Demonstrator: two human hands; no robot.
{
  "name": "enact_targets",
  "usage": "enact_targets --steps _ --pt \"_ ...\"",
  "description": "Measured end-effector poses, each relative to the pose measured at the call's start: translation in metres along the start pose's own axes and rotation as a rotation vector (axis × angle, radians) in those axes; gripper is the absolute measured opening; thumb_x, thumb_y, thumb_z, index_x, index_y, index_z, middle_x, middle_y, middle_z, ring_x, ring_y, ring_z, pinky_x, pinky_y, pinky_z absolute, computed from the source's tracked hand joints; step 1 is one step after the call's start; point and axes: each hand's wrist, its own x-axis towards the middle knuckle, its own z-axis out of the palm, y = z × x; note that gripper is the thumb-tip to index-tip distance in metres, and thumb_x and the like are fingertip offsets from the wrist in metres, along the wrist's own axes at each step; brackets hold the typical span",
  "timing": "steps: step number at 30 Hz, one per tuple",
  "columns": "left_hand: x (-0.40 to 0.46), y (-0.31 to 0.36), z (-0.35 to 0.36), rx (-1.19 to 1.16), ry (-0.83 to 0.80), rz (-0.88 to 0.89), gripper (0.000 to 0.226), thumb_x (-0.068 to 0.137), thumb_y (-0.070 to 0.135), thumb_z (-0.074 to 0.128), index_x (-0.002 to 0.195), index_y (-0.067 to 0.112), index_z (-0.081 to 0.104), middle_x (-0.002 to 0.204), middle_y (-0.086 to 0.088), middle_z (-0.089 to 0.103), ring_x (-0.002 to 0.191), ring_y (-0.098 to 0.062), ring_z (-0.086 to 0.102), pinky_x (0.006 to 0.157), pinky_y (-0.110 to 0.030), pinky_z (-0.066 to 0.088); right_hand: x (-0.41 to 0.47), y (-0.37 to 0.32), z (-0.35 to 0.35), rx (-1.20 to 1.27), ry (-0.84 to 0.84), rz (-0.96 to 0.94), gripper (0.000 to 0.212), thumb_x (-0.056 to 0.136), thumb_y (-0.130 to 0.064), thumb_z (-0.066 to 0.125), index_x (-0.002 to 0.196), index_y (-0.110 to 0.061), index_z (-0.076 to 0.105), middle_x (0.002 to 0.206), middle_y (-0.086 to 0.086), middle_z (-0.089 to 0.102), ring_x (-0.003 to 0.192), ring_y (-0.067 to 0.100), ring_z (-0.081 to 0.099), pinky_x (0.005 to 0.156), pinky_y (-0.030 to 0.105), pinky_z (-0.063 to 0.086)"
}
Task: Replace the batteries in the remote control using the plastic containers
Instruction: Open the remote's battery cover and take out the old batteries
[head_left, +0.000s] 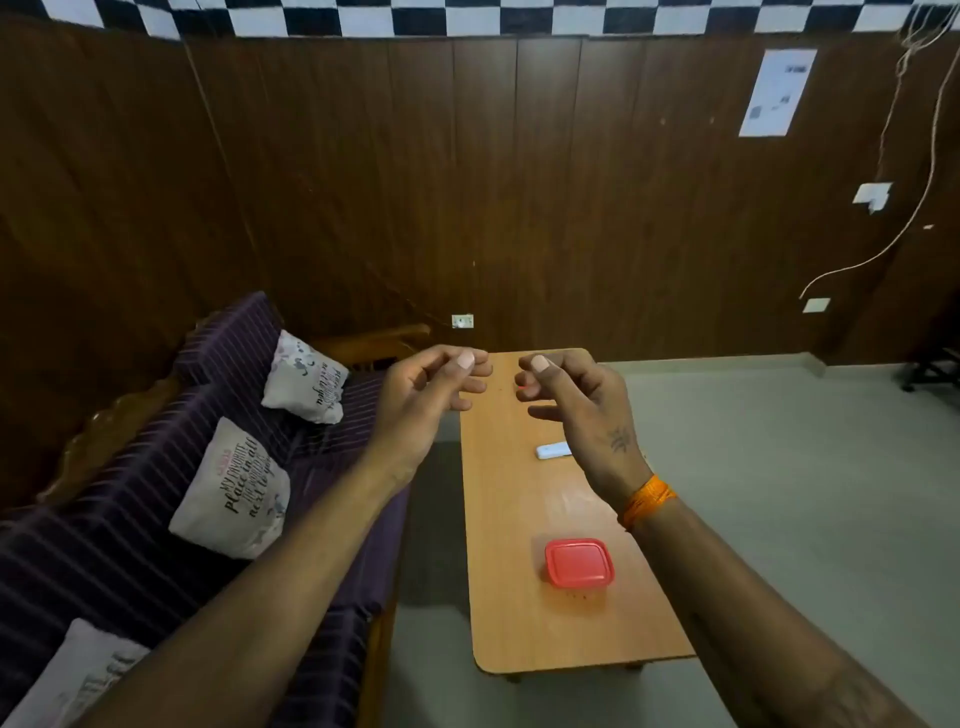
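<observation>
A white remote control (551, 450) lies on the long wooden table (498, 571), partly covered by my right wrist. A plastic container with a red lid (579, 563) stands closed nearer to me on the table. My left hand (431, 395) and my right hand (576, 400) are both raised above the far half of the table, fingers loosely curled and apart, thumbs pointing toward each other. Neither hand holds anything. A small red spot (521, 387) shows just under my right fingers; what it is cannot be told. No batteries are visible.
A purple striped sofa (156, 519) with several printed cushions (234, 493) runs along the table's left side. A dark wood-panelled wall stands behind. Grey floor (779, 493) lies to the right, with a chair base (935, 371) at the far right edge.
</observation>
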Motion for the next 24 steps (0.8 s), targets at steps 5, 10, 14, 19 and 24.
enact_targets --steps 5,10,14,19,24 --pt "0.041 -0.031 0.02 -0.032 0.031 -0.049 0.055 0.085 0.061 0.06 0.113 0.016 0.075 0.111 -0.004 0.08 0.104 -0.024 0.076 0.091 -0.051 0.062 0.045 0.033 -0.008 -0.001 -0.005 0.074 0.028 0.106 -0.031 0.056 0.105 -0.012 0.077 0.094 0.002 0.078 0.091 0.022 0.076 0.082 0.051 0.065" --pt "0.086 -0.064 0.03 -0.038 0.015 -0.077 0.054 0.086 0.061 0.06 0.114 0.017 0.075 0.112 -0.003 0.08 0.104 -0.024 0.076 0.092 -0.052 0.062 0.085 0.065 -0.003 0.003 -0.009 0.115 0.03 0.107 -0.031 0.055 0.104 -0.011 0.077 0.094 0.001 0.078 0.092 0.021 0.076 0.082 0.048 0.066" --pt "0.127 -0.091 0.028 -0.047 -0.004 -0.097 0.057 0.085 0.061 0.059 0.115 0.015 0.075 0.111 -0.004 0.08 0.104 -0.023 0.076 0.092 -0.051 0.062 0.117 0.092 0.009 -0.004 0.011 0.144 0.031 0.107 -0.031 0.054 0.105 -0.011 0.077 0.096 0.002 0.078 0.092 0.02 0.076 0.082 0.047 0.066" --pt "0.191 -0.126 0.016 -0.043 -0.077 -0.104 0.063 0.084 0.063 0.058 0.117 0.012 0.075 0.113 -0.004 0.08 0.104 -0.022 0.076 0.091 -0.046 0.063 0.165 0.124 0.034 -0.024 0.09 0.179 0.03 0.107 -0.032 0.054 0.103 -0.013 0.078 0.098 0.004 0.079 0.091 0.02 0.077 0.081 0.046 0.066" --pt "0.264 -0.159 -0.006 -0.043 -0.18 -0.11 0.047 0.094 0.053 0.059 0.116 0.014 0.075 0.112 -0.001 0.08 0.103 -0.021 0.077 0.091 -0.047 0.063 0.215 0.148 0.07 -0.036 0.201 0.219 0.031 0.107 -0.032 0.054 0.101 -0.013 0.078 0.097 0.005 0.079 0.089 0.02 0.077 0.081 0.046 0.066"
